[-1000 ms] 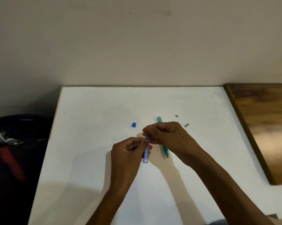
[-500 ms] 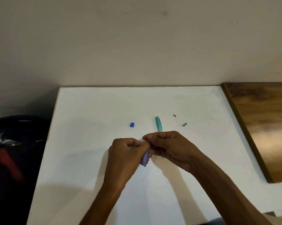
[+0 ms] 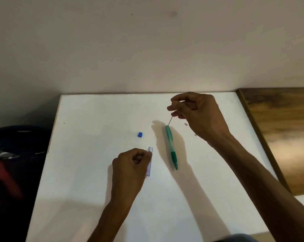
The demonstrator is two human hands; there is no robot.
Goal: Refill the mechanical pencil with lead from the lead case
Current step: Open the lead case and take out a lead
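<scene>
A green mechanical pencil (image 3: pixel 171 147) lies on the white table (image 3: pixel 95 119), its open back end pointing away from me. My right hand (image 3: pixel 198 114) hovers beyond that end and pinches a thin dark lead (image 3: pixel 171 120) between thumb and forefinger. The lead slants down and its lower tip is at the pencil's back opening. My left hand (image 3: pixel 130 165) is closed around a translucent blue lead case (image 3: pixel 149 161), held low over the table left of the pencil. A small blue cap (image 3: pixel 140 134) lies on the table farther left.
Two tiny parts lie to the right of the pencil, a pale one (image 3: pixel 186 124) and a greenish one (image 3: pixel 196 135) half hidden by my right wrist. A wooden surface (image 3: pixel 284 137) adjoins the table's right edge. A dark bag (image 3: pixel 13 163) sits left of the table. A wall rises behind.
My hands have come apart. The right hand has drawn a lead out of the case and carried it up and right to the pencil's back end. The left hand stays low with the case.
</scene>
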